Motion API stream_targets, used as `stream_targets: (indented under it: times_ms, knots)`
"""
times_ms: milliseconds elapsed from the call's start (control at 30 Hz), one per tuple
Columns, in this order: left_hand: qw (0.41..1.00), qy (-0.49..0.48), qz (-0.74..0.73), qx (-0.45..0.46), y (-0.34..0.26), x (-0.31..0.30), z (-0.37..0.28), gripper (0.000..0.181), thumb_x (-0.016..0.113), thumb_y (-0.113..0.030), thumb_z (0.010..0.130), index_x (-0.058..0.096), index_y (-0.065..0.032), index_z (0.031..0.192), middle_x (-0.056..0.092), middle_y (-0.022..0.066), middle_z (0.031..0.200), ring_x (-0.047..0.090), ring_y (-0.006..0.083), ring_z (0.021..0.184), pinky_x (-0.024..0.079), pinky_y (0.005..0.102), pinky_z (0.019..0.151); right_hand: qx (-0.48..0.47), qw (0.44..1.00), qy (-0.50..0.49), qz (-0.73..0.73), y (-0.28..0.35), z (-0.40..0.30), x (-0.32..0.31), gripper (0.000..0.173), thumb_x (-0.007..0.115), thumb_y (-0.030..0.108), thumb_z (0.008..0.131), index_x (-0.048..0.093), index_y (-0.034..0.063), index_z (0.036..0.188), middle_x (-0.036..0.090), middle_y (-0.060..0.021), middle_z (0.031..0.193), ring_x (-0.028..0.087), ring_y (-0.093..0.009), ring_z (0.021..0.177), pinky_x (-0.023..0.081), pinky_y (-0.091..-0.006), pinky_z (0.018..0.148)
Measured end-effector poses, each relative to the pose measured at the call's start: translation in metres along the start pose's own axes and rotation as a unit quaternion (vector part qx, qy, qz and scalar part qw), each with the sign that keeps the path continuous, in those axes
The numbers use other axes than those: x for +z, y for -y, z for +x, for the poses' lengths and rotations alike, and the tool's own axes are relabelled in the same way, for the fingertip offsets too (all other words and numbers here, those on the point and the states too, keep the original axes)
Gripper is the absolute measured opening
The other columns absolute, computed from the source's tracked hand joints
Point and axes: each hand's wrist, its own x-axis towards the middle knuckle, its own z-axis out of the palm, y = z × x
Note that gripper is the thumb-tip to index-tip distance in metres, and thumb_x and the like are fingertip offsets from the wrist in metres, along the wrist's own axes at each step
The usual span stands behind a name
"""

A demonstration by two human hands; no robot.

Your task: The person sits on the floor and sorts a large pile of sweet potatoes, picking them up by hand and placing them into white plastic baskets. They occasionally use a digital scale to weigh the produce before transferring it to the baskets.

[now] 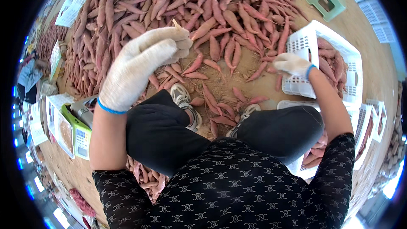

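Note:
My left hand (pixel 143 60), in a white knit glove with a blue cuff, is raised before a large heap of sweet potatoes (pixel 152 3). Its fingers are bent, and a small pale tip shows above them. The palm side is hidden, so whether anything is held there is unclear. At the fingertips, one sweet potato (pixel 205 28) appears close by or touching. My right hand (pixel 291 64), gloved the same way and blurred, is by the left wall of a white plastic crate (pixel 300 43) of sweet potatoes. Its grip cannot be made out.
Loose sweet potatoes (pixel 219 108) lie around my shoes. A green plastic stool (pixel 327 1) stands far right. At left is a green-framed weighing scale (pixel 81 136). Another white crate (pixel 310 173) with sweet potatoes is beside my right leg. A person (pixel 28 79) is at far left.

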Motion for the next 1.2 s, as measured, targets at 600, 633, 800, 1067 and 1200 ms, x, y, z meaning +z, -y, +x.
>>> stream_targets:
  times_ms: [600,633,800,1067,1200]
  knots:
    - [0.859,-0.008,-0.387,-0.335,0.32,-0.046,0.055,0.031,0.06,-0.025,0.102,0.062,-0.0061,0.127,0.067,0.0055,0.116,0.065,0.0171,0.103,0.052,0.0331,0.093,0.018,0.968,-0.009,-0.251,0.017,0.211,0.167,0.049,0.065,0.042,0.087,0.067,-0.0013,0.108,0.068,-0.0281,0.109,0.065,-0.043,0.106,0.051,-0.0481,0.093]
    - [0.867,-0.005,-0.36,-0.344,0.323,-0.042,0.053,0.031,0.06,-0.024,0.101,0.062,-0.0058,0.127,0.067,0.0053,0.116,0.065,0.0165,0.102,0.053,0.0331,0.092,0.017,0.964,0.025,-0.265,0.025,0.209,0.167,0.047,0.065,0.041,0.086,0.069,-0.001,0.107,0.069,-0.0272,0.109,0.066,-0.042,0.106,0.052,-0.048,0.093]
    - [0.889,0.0,-0.288,-0.356,0.335,-0.037,0.046,0.03,0.059,-0.023,0.101,0.062,-0.0077,0.127,0.068,0.0024,0.114,0.066,0.0135,0.096,0.055,0.0314,0.085,-0.057,0.945,0.171,-0.273,0.06,0.178,0.193,0.043,0.063,0.042,0.081,0.074,0.0027,0.097,0.071,-0.0246,0.101,0.068,-0.04,0.099,0.053,-0.0459,0.089]
    - [0.873,-0.03,-0.314,-0.373,0.343,-0.04,0.031,0.034,0.058,-0.026,0.101,0.06,-0.0101,0.131,0.066,0.0041,0.122,0.065,0.0175,0.104,0.052,0.0352,0.092,-0.103,0.968,0.052,-0.225,0.081,0.196,0.187,0.057,0.06,0.052,0.088,0.068,-0.0023,0.106,0.069,-0.0287,0.107,0.067,-0.041,0.106,0.052,-0.0478,0.094]
    - [0.866,-0.062,-0.341,-0.361,0.342,-0.043,0.035,0.033,0.059,-0.022,0.1,0.06,-0.0074,0.13,0.066,0.0064,0.121,0.065,0.0205,0.106,0.052,0.036,0.093,-0.043,0.97,-0.201,-0.126,0.085,0.26,0.153,0.068,0.07,0.048,0.084,0.056,-0.0054,0.124,0.065,-0.0314,0.119,0.063,-0.046,0.111,0.051,-0.0484,0.096]
